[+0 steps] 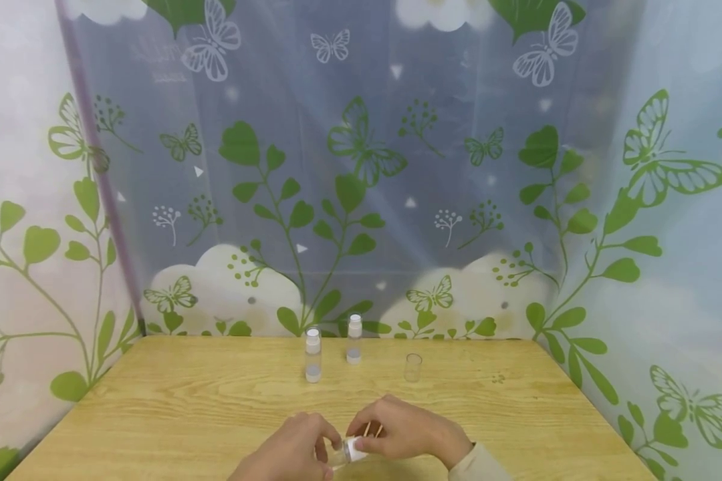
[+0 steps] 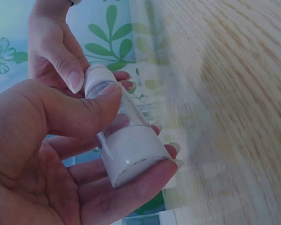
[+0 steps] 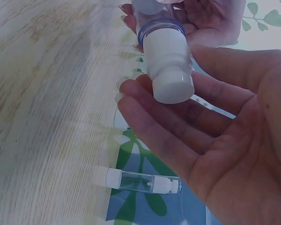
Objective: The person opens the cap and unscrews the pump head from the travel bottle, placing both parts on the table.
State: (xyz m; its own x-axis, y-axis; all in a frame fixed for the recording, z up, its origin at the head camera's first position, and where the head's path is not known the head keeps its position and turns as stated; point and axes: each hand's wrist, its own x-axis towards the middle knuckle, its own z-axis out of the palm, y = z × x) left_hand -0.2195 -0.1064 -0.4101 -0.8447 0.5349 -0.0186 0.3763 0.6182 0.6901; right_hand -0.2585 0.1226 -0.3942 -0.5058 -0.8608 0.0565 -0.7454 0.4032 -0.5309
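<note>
Between my two hands is a small pump bottle [image 2: 126, 150] with a clear body, a white base and a white pump top [image 3: 171, 61]. It lies tilted above the wooden table. My left hand [image 1: 301, 444] grips the clear body, thumb on the near side and fingers curled under the white base. My right hand [image 1: 406, 431] holds the white pump top between thumb and fingers at its collar. A clear cap [image 1: 413, 368] stands on the table beyond my right hand.
Two similar pump bottles stand upright further back, one at left [image 1: 313, 355] and one nearer the back edge [image 1: 353, 339]. Small marks [image 1: 498, 379] show on the wooden table [image 1: 186, 401] at right. Curtains [image 1: 445, 160] printed with leaves and butterflies surround the table's back and sides.
</note>
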